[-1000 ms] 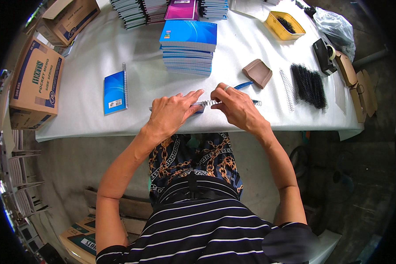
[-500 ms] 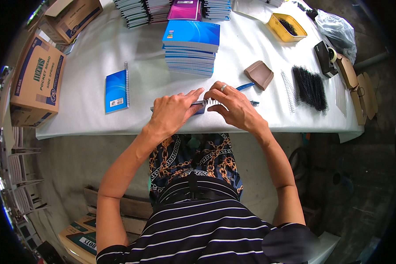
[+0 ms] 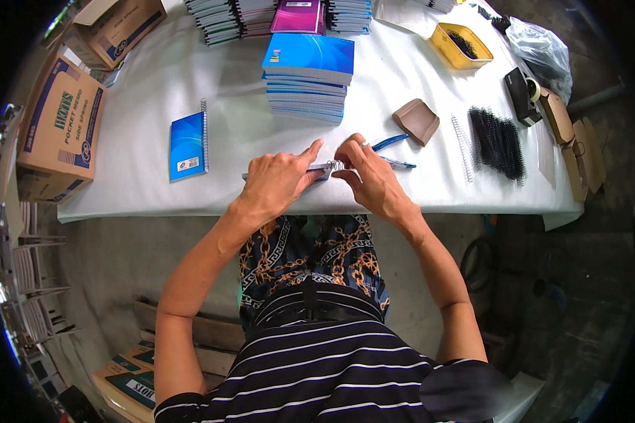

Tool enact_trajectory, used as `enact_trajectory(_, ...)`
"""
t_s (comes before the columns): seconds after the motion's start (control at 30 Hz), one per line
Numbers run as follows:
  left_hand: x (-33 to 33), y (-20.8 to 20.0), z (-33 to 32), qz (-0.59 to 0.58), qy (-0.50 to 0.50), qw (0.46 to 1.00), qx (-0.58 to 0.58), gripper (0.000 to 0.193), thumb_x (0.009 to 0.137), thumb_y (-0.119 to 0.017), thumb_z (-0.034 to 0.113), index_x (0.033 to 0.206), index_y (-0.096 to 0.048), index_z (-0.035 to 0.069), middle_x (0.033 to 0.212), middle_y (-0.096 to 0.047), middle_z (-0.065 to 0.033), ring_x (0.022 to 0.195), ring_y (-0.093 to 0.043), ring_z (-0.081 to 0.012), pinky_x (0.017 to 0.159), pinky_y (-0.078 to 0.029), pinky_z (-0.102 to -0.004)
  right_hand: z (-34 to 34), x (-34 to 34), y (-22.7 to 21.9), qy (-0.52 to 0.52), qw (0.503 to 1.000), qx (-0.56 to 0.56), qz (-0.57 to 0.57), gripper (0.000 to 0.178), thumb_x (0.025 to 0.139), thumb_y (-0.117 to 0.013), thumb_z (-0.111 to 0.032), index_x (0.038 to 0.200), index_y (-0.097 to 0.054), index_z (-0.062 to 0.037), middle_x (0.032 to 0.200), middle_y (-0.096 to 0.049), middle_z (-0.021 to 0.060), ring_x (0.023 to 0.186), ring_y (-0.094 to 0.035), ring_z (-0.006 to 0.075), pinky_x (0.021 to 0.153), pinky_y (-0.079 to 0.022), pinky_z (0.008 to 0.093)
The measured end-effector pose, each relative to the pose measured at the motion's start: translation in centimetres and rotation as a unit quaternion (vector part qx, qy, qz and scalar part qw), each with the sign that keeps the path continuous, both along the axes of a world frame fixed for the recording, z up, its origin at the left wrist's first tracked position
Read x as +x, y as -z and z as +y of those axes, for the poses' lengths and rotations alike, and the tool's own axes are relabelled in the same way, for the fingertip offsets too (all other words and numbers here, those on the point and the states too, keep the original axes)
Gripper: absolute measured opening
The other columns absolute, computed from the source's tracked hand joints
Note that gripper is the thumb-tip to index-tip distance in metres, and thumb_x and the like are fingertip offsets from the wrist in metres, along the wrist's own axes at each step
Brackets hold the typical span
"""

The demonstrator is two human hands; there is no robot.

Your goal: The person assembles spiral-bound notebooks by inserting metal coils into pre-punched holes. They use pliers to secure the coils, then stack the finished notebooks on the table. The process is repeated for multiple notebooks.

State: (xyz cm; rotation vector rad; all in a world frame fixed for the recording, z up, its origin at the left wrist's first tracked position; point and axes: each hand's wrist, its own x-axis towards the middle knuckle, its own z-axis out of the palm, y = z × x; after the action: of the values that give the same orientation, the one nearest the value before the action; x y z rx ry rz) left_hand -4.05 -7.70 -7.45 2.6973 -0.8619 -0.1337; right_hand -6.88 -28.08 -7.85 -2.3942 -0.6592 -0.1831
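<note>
Near the table's front edge, my left hand (image 3: 274, 180) is closed on a small notebook (image 3: 323, 173), which is seen nearly edge-on and mostly covered by the fingers. At the right end of this notebook, my right hand (image 3: 375, 180) pinches a thin spiral binding coil (image 3: 336, 166), its loops showing between the two hands. Just beyond the right hand lie blue-handled pliers (image 3: 394, 142), partly hidden by it. A finished-looking blue spiral notebook (image 3: 188, 146) lies flat to the left. Beyond my hands stands a stack of blue notebooks (image 3: 306, 100).
Black binding coils (image 3: 498, 144) lie at the right beside a clear coil (image 3: 463, 148). A brown dish-like piece (image 3: 416, 121), a yellow tub (image 3: 441, 44) and a tape dispenser (image 3: 521, 97) stand farther back. Cartons (image 3: 62, 120) line the left edge. More notebooks (image 3: 298, 15) are piled at the back.
My right hand has shifted slightly left, drawing close to the notebook's end, and the coil between the hands looks bunched closer. More of the pliers shows. The left hand stays nearly still.
</note>
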Motion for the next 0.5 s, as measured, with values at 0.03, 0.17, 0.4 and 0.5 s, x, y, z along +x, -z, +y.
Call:
enact_trajectory(0.03,0.0,-0.1,-0.1,0.004,0.000,1.000,0.005,0.060,0.087,-0.065,0.029,0.143,-0.044,0.019,0.107,-0.070,-0.0063,0.081,-0.068,-0.0320,0.069,-0.055,-0.0421,-0.1,-0.1,0.2,0.006,1.000,-0.014,0.008,0.022,0.086,-0.064,-0.012,0.104,-0.055,-0.0040,0.099,-0.053,0.0118,0.087,-0.058,0.0304,0.076,-0.046,0.0418)
enact_trajectory(0.17,-0.1,0.0,0.1,0.001,0.006,1.000,-0.001,0.062,0.087,-0.066,0.030,0.143,-0.042,0.017,0.100,-0.071,-0.0087,0.078,-0.068,-0.0333,0.068,-0.055,-0.0435,0.5,-0.6,-0.4,0.012,1.000,-0.006,-0.017,0.019,0.085,-0.062,-0.007,0.102,-0.055,-0.0037,0.094,-0.052,0.0114,0.080,-0.058,0.0305,0.069,-0.047,0.0420)
enact_trajectory(0.4,-0.3,-0.7,-0.1,0.009,0.004,1.000,0.018,0.058,0.088,-0.065,0.034,0.140,-0.046,0.017,0.076,-0.068,-0.0131,0.070,-0.066,-0.0340,0.062,-0.053,-0.0448,0.6,0.2,0.0,-0.046,0.990,-0.107,-0.078,0.012,0.085,-0.062,-0.007,0.096,-0.059,-0.0058,0.095,-0.056,0.0105,0.087,-0.062,0.0282,0.073,-0.050,0.0419)
enact_trajectory(0.5,-0.6,-0.7,0.5,0.010,0.024,1.000,0.008,0.052,0.089,-0.063,0.036,0.136,-0.051,0.018,0.077,-0.069,-0.0118,0.069,-0.067,-0.0321,0.062,-0.053,-0.0435,0.2,0.6,-0.7,-0.066,0.991,-0.117,0.023,0.011,0.086,-0.062,-0.010,0.096,-0.061,-0.0067,0.098,-0.059,0.0127,0.094,-0.062,0.0292,0.079,-0.050,0.0410)
